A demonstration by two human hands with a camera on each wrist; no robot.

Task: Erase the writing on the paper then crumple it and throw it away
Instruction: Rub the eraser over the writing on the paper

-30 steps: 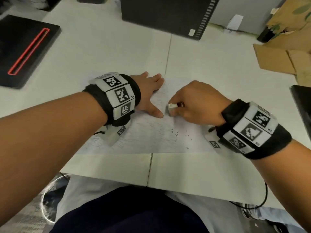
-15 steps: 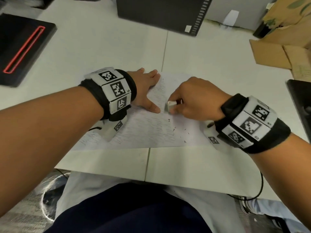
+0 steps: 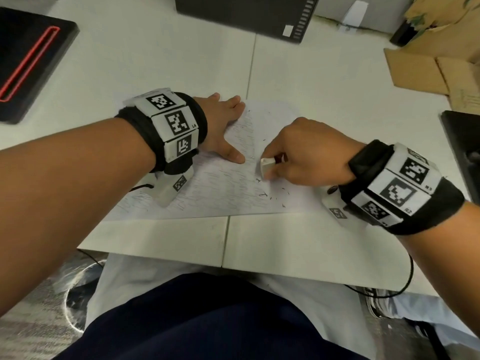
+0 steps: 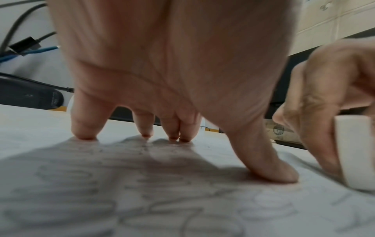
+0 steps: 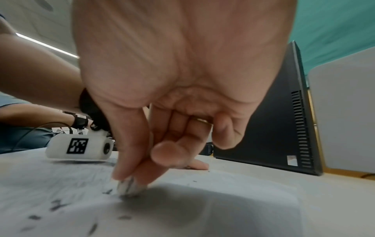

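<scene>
A white sheet of paper (image 3: 223,188) with faint pencil writing lies flat on the white table. My left hand (image 3: 223,126) presses on its upper left part with fingers spread and straight; the fingertips (image 4: 83,133) touch the sheet. My right hand (image 3: 298,154) pinches a white eraser (image 3: 267,166) between thumb and fingers, its lower end on the paper (image 5: 61,184) just right of the left thumb. The eraser (image 5: 129,186) shows a dirty tip in the right wrist view, and its white side (image 4: 357,152) shows beside the left thumb. Dark eraser crumbs (image 3: 270,196) lie below it.
A black computer case (image 3: 246,14) stands at the back of the table; a black device with a red stripe (image 3: 28,58) lies at the far left. Cardboard pieces (image 3: 428,71) lie at the right, a dark object (image 3: 465,141) at the right edge. The table's front edge (image 3: 228,258) is above my lap.
The right hand with the eraser has shifted slightly down the sheet. The left hand stays pressed on the paper. The head view has drifted a little.
</scene>
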